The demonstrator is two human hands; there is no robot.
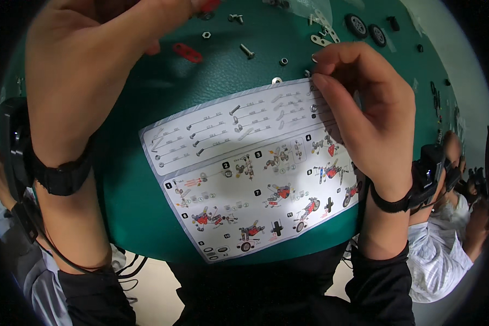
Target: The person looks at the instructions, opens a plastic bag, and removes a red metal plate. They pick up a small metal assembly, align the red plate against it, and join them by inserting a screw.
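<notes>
My left hand [84, 70] reaches across the upper left, partly cut off by the top edge. A red piece [209, 5] shows at its thumb tip, and the hand seems closed on it. My right hand [367, 103] hovers over the far right corner of a printed instruction sheet [239, 185]. Its thumb and forefinger are bent into a pinch, with a small metal part [308, 73] at their tips, too small to name. Below my left fingers lies a flat red strip with holes [187, 52]. A screw [247, 51] and a nut [206, 35] lie nearby.
On the green table [130, 217] lie a lock nut [284, 61], more screws [236, 19], metal strips with holes [326, 30] and two black wheels [356, 25]. Dark small parts [436, 98] lie at the right rim. Another person's white clothing [434, 250] shows at lower right.
</notes>
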